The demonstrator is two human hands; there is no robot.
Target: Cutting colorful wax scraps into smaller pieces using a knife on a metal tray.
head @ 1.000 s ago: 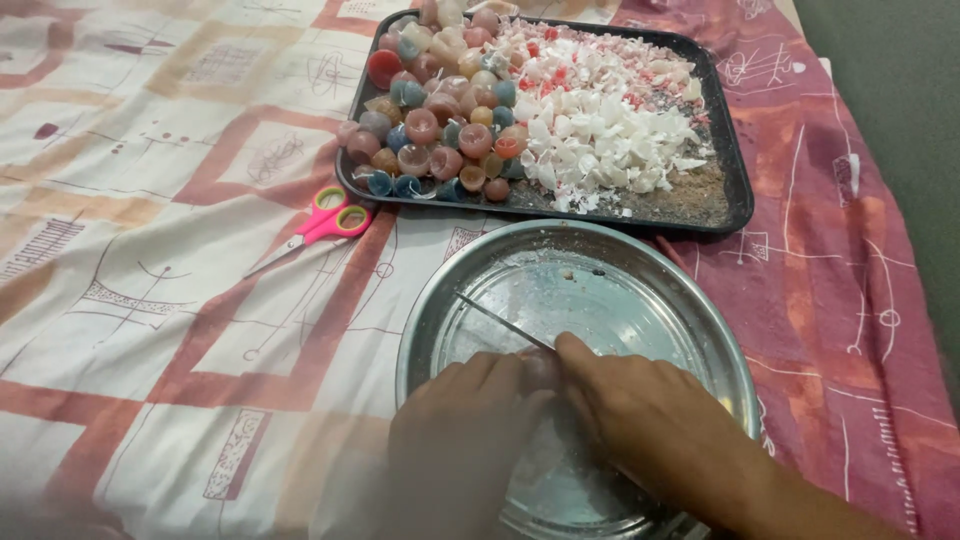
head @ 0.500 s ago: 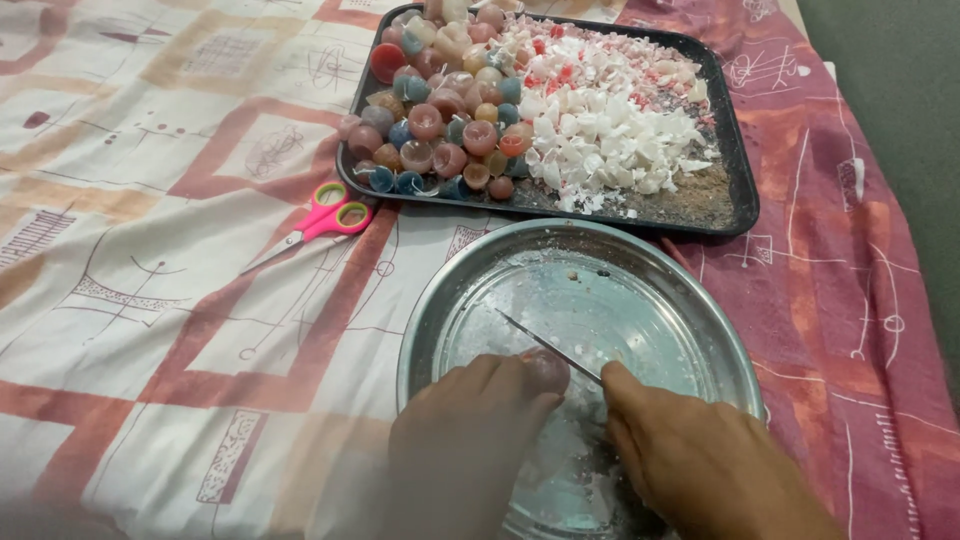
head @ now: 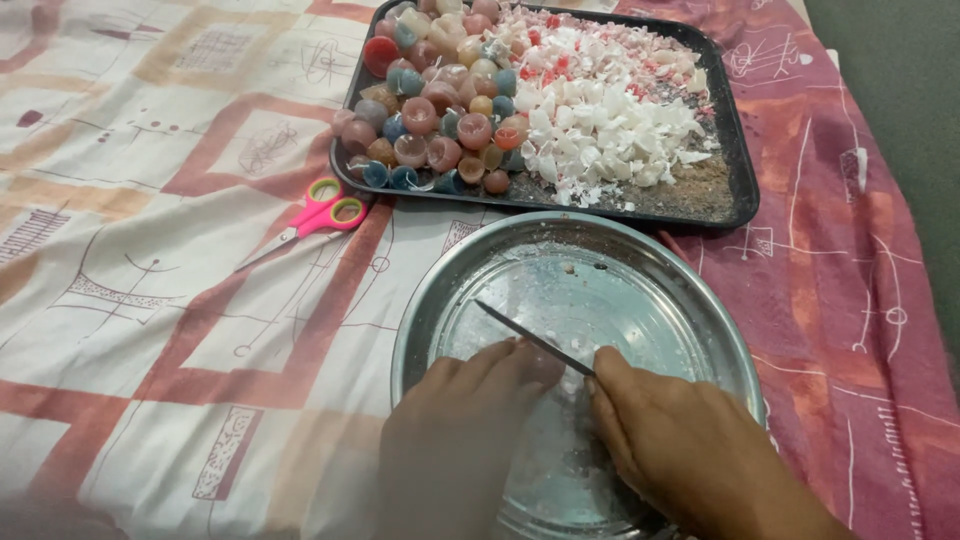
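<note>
A round metal pan [head: 640,262] with a raised rim was set on a patterned cloth [head: 150,200], its near edge cut off by the lower border of the view. Open cloth was left to the left of the pan, and a narrower strip to the right. The left hand [head: 470,440] was laid inside the pan with its fingers curled down onto a small pale piece, of which little could be seen. The right hand [head: 690,450] was closed around a thin dark knife [head: 530,335], whose blade was angled up and leftward across the pan floor, just above the left fingertips. The pan floor was shiny and dusted with white powdery residue. Beyond the far rim, almost touching it, a black rectangular tray [head: 735,160] was loaded with small rounded coloured cups [head: 440,110] and white broken flakes [head: 600,120]. Pink-handled scissors [head: 315,220] were laid on the cloth, left of the pan.
</note>
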